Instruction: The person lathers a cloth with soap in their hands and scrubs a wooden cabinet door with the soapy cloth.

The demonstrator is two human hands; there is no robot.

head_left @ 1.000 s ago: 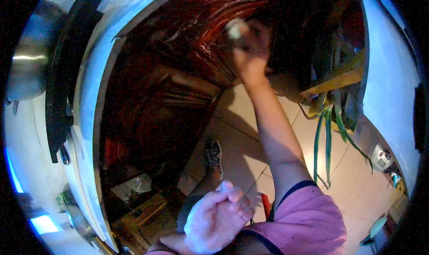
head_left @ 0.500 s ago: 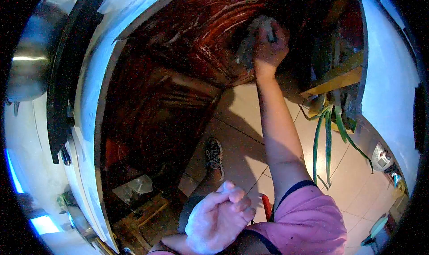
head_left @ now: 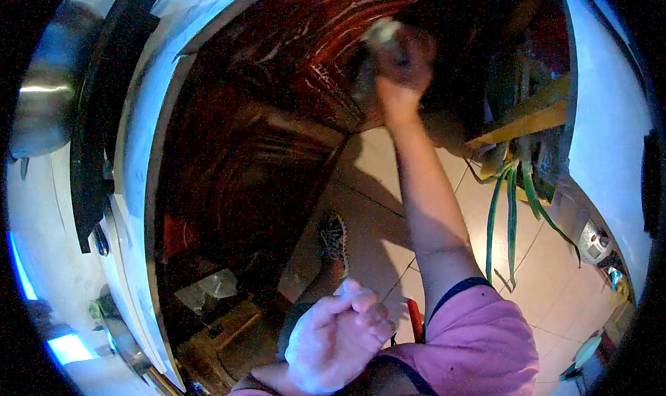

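My right hand (head_left: 404, 62) is stretched far forward, blurred by motion, against a dark red-brown carved wooden panel (head_left: 305, 63). Its fingers are closed round a pale greyish cloth (head_left: 383, 32), whose outline is smeared and partly covered by the hand. Close to my body, my left hand (head_left: 340, 337) is held palm up with loosely bent fingers, and nothing shows in it. It touches neither the panel nor the cloth.
Long green leaves (head_left: 512, 222) hang on the right beside a yellowish wooden bar (head_left: 520, 124). A clear plastic bag (head_left: 218, 283) lies at lower left. My shoe (head_left: 334, 236) stands on the tiled floor (head_left: 374, 167). A metal pot (head_left: 48, 84) is at far left.
My right hand has slid a little to the left along the panel with the cloth, which now shows more at its upper left. My left hand has barely moved.
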